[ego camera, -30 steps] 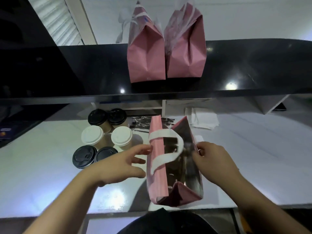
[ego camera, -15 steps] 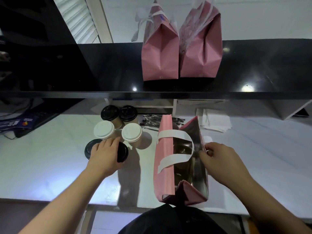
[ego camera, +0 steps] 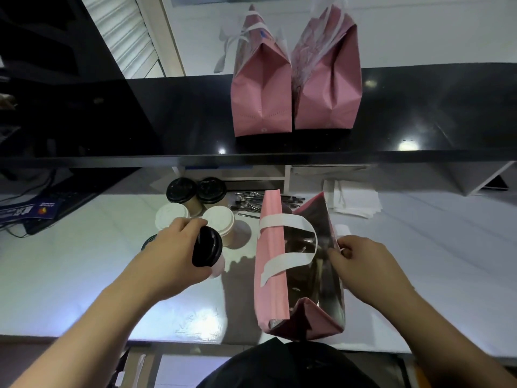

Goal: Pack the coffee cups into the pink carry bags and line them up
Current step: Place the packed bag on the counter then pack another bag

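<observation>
While my left hand curls round a paper coffee cup with a black plastic lid, that cup hangs tilted above the white counter, its lid turned toward the right. Just beyond my knuckles stand the other cups: two white-lidded paper cups side by side, two black-lidded cups farther back against the shelf, and the dark rim of one more black lid peeping out from under my wrist. Right of them, a heap of small dark wrapped sticks lies on the counter. Next comes the open pink carry bag with white strap handles and a shiny silver lining, standing upright near me, its mouth spread wide. My right hand pinches its right-hand rim between thumb and fingertips. On the far black shelf two more pink carry bags stand touching, tops pinched together. Folded white napkins lie at the far right.
</observation>
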The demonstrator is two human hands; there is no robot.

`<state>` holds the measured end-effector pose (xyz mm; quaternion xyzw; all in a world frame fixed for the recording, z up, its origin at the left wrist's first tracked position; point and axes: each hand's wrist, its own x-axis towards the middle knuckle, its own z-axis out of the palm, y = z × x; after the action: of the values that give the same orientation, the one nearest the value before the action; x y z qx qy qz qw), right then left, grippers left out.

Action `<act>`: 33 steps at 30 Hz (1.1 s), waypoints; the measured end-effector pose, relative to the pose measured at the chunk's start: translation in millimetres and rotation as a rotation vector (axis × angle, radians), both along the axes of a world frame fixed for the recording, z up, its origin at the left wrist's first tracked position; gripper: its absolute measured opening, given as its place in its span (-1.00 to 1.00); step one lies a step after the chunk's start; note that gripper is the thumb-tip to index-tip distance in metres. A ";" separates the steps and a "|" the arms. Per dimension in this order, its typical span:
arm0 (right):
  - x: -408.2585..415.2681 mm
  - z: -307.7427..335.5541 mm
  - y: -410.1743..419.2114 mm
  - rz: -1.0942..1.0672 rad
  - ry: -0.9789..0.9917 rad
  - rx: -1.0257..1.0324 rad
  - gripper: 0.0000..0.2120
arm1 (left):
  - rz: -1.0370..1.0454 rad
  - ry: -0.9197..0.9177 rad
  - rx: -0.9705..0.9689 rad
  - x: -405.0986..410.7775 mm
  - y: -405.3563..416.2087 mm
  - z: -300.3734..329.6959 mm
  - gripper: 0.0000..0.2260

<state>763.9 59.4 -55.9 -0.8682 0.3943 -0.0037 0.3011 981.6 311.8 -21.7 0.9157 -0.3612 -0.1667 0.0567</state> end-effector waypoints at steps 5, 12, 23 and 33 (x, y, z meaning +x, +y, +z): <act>-1.0 5.0 1.1 0.002 0.007 0.001 -0.71 | -0.126 -0.137 -0.244 -19.2 -13.7 74.5 -0.19; -4.8 11.5 1.3 0.002 -0.009 0.069 -0.74 | -0.344 -0.167 -0.575 -60.5 -89.2 93.6 -0.20; -15.2 3.2 -12.9 -0.010 0.036 -0.027 -0.67 | -0.509 -0.095 -0.154 -64.4 -155.2 8.0 -0.20; -17.8 3.4 -16.0 0.008 0.031 -0.020 -0.70 | -0.500 -0.089 0.148 -68.5 -198.5 -59.2 -0.29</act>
<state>746.2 43.4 -52.5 -0.8728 0.3954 0.0070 0.2862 913.1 113.2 -80.9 0.8062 -0.5651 -0.1612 -0.0695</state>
